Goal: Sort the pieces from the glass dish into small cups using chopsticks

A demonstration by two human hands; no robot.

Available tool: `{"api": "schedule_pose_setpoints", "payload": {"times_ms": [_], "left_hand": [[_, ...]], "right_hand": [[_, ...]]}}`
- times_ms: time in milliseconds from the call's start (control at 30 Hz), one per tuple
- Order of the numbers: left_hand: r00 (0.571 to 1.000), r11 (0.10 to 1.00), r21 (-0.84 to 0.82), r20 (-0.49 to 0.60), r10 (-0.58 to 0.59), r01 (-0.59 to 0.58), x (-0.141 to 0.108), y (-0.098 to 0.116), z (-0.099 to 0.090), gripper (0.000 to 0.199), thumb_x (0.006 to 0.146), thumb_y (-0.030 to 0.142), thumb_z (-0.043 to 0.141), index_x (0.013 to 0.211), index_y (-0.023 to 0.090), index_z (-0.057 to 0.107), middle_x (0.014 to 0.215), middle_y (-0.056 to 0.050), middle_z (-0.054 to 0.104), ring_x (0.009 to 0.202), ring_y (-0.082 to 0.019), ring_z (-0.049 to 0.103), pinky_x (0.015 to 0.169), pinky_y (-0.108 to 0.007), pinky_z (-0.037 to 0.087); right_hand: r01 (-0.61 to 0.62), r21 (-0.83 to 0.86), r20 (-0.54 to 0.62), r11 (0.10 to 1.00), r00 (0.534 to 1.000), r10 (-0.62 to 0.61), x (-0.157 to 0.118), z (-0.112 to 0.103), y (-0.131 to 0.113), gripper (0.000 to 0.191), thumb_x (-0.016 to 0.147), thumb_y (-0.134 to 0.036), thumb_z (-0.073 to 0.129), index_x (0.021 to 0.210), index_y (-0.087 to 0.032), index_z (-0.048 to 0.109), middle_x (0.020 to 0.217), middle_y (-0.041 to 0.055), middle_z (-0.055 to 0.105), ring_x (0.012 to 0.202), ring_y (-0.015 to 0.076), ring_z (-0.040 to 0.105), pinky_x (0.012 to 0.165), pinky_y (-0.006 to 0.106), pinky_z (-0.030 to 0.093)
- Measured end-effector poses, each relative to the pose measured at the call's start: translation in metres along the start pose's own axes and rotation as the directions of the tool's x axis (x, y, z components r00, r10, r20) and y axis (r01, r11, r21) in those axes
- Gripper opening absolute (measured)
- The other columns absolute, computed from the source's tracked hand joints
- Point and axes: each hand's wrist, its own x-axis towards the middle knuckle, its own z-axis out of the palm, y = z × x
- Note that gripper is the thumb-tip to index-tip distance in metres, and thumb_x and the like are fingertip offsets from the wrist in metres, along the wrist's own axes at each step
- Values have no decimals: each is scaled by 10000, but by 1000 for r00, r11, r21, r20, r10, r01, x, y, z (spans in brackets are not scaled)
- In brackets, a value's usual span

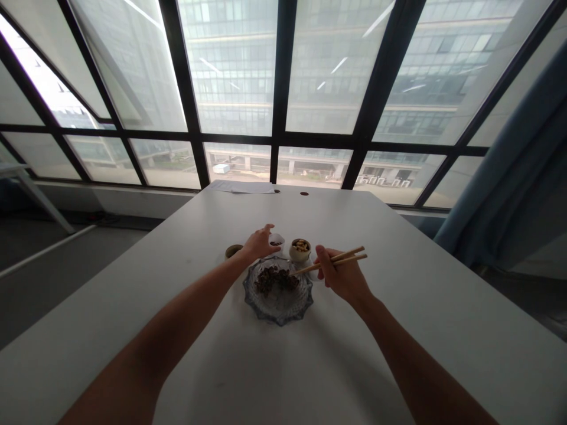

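A clear glass plate with a scalloped rim (280, 316) stands on the white table, with dark brown pieces (270, 278) in its upper half. My right hand (339, 273) is closed round a pair of wooden chopsticks (349, 256), whose tips reach the dark pieces. Beyond the plate, my left hand (260, 243) has its thumb and fingers spread around the near side of a small white cup (277, 241) with dark bits inside. Whether the fingers press on the cup is too small to tell. Between the hands stands a round cup (300, 250) of yellowish pieces.
A greenish-brown round item (233, 251) lies left of my left wrist, partly hidden. White papers (252, 187) lie at the far edge of the white table (177, 283). Windows rise behind it; a blue curtain (500, 171) hangs at right.
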Motion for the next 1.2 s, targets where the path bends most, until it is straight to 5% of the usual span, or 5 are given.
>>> {"api": "schedule_pose_setpoints", "payload": {"times_ms": [167,333,633,1000,1200], "left_hand": [[999,999,-6,6,47,-47,-8,-2,-6,768,726,389,802,1365,137,457,1270,-195,652,1173,-315,633,1009,-430,483],[977,987,45,-142,157,-152,-36,-16,-18,567,832,493,676,1275,160,556,1288,-154,642,1208,-313,598,1073,-480,433],[923,999,0,-383,39,-43,-91,-76,-13,528,844,488,647,1277,208,533,1351,-133,580,1280,-310,521,1102,-505,411],[941,990,-131,-339,5,-52,-100,-88,8,747,778,442,717,1399,195,381,1356,-168,533,1261,-317,532,1088,-517,420],[941,988,-152,-337,-29,-24,-103,-89,9,753,779,425,714,1408,198,368,1385,-172,531,1282,-312,528,1094,-513,419]], "right_hand": [[15,-11,6,1000,1000,-15,-2,12,6,665,914,-761,414,644,-183,601,483,27,596,361,141,528,342,223,376],[64,16,54,998,996,-65,-2,16,9,629,917,-734,454,637,-190,600,493,20,596,373,143,539,350,223,393],[-58,156,3,986,998,58,1,10,13,669,824,-810,524,704,-163,642,491,35,618,347,140,543,317,208,393],[74,-17,70,997,995,-72,-7,16,10,605,924,-712,482,658,-191,637,516,22,625,397,146,573,392,231,450],[-42,187,-43,982,998,51,-6,16,15,610,838,-758,579,692,-171,659,495,31,617,347,141,543,319,219,417]]}}
